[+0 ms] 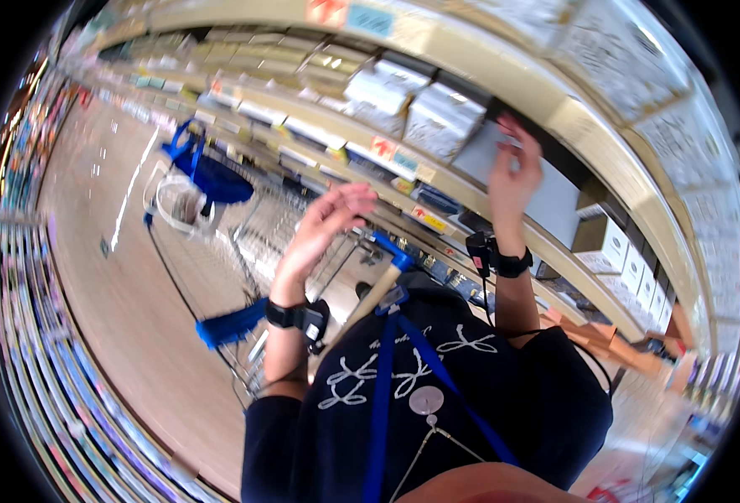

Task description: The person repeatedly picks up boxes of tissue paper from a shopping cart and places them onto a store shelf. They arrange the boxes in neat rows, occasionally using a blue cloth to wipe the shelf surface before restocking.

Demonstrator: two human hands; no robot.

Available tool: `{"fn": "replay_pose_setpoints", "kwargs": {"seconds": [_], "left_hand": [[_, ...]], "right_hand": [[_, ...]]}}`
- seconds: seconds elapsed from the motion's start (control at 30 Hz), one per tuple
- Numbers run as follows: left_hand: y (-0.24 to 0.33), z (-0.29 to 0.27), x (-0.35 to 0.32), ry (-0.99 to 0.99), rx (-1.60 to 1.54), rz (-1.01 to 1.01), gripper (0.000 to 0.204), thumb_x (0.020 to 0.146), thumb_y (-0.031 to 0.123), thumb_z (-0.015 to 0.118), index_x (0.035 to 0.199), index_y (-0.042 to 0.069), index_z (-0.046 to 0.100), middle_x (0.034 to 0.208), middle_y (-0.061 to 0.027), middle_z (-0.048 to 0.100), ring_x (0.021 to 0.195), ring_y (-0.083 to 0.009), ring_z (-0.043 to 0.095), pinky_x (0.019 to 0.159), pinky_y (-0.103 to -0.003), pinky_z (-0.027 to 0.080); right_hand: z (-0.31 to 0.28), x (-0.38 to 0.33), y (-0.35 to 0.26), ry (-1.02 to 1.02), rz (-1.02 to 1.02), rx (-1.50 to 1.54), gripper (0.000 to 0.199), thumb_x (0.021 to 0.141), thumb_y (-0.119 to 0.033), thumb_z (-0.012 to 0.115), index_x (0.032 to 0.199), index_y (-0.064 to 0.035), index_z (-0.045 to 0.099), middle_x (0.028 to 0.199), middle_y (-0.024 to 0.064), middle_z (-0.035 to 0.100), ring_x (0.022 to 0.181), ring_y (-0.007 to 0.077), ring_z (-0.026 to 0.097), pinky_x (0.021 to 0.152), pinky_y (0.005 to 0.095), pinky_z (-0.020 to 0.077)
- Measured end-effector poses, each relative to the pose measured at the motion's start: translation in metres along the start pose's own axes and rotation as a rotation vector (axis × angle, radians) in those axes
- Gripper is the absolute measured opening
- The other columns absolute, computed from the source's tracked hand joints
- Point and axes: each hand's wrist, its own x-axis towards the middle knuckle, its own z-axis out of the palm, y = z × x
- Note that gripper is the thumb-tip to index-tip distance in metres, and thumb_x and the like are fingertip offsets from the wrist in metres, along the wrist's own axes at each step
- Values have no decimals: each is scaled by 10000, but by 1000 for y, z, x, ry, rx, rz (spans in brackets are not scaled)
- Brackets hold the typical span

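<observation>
Closest to the camera is the person's dark top (420, 402) with white loop patterns, crossed by a blue lanyard (380, 402) with a round badge reel.

Above it the right hand (512, 172) is raised to the shelf, its fingers spread narrowly against a flat pale grey box (546, 201) that stands tilted at the shelf's front edge. The hand touches the box's upper left corner; whether it grips the box or only presses on it cannot be told. The box is plain, smooth and rectangular, lighter than the dark gap behind it.

The left hand (328, 222) is held up in the air, loosely open with fingers curled, holding nothing, well apart from the box and in front of the shopping cart (253, 243). Each wrist wears one black band, two in all.

To the right of the box stands a row of white cartons (630, 264), about five; to the far left on the upper shelf sit two pale wrapped packs (412, 105). The cream shelf edges (487, 193) curve from far left to near right, carrying several small price tags.

One wire cart with blue trim stands on the left, just beside the shelves. Beyond it the tan floor (110, 277) of the aisle opens wide to the left, up to a second run of shelving along the far left edge.
</observation>
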Motion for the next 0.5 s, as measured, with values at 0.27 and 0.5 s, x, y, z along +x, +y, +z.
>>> {"fn": "replay_pose_setpoints", "kwargs": {"seconds": [0.27, 0.5], "left_hand": [[-58, -125, -70, 536, -42, -162, 359, 973, 229, 461, 1283, 53, 504, 1203, -65, 610, 1081, -156, 589, 934, -289, 447], [-175, -241, -101, 749, -180, -431, 445, 922, 276, 541, 1289, 34, 470, 1160, -65, 618, 1073, -169, 589, 921, -302, 467]], "right_hand": [[85, -81, -72, -474, -51, 540, 225, 764, 141, 476, 812, -14, 631, 789, 103, 637, 702, 201, 612, 658, 285, 464], [275, -163, -86, -1397, -212, 335, 249, 821, 35, 524, 1041, -32, 622, 990, 101, 608, 808, 190, 643, 726, 284, 495]]}}
